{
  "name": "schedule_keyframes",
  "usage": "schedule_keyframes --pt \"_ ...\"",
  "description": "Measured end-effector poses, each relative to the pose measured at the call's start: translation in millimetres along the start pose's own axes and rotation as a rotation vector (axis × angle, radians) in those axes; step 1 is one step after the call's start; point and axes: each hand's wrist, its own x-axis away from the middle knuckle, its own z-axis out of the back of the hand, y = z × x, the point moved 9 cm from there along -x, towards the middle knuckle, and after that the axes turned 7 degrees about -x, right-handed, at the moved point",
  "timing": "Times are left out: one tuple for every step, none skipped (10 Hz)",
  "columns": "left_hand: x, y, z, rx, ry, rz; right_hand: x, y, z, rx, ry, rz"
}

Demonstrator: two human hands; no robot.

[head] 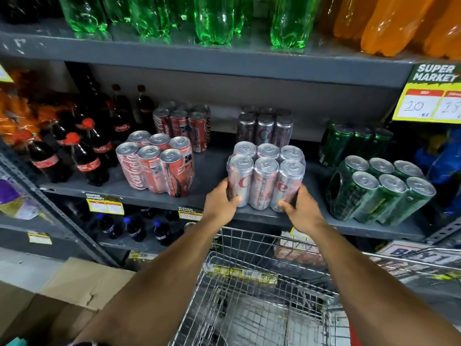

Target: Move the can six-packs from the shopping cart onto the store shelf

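A silver six-pack of cans (pixel 265 176) stands upright at the front edge of the grey shelf (pixel 214 168). My left hand (pixel 220 203) grips its left side and my right hand (pixel 303 212) grips its right side. Behind it stands another silver six-pack (pixel 265 129). To the left are two red cola six-packs (pixel 156 166) (pixel 182 124). On the right sit two green six-packs (pixel 379 191) (pixel 354 143). The wire shopping cart (pixel 252 290) is below my arms; no pack shows in the part of its basket that I can see.
Cola bottles (pixel 82 151) fill the shelf's left end. Green bottles (pixel 214 18) and orange bottles (pixel 399 23) stand on the shelf above. A yellow price sign (pixel 431 96) hangs at the upper right. An open cardboard box (pixel 62 295) lies on the floor at the left.
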Motion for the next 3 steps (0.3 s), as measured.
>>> schedule_keyframes --pt "6 4 -3 -0.040 -0.039 0.026 3 -1 0 -0.002 -0.028 -0.018" --pt "21 18 9 -0.227 -0.005 -0.006 18 -10 12 0.019 0.018 0.056" --pt "35 41 29 -0.393 0.117 -0.133 34 -13 26 0.083 0.092 0.130"
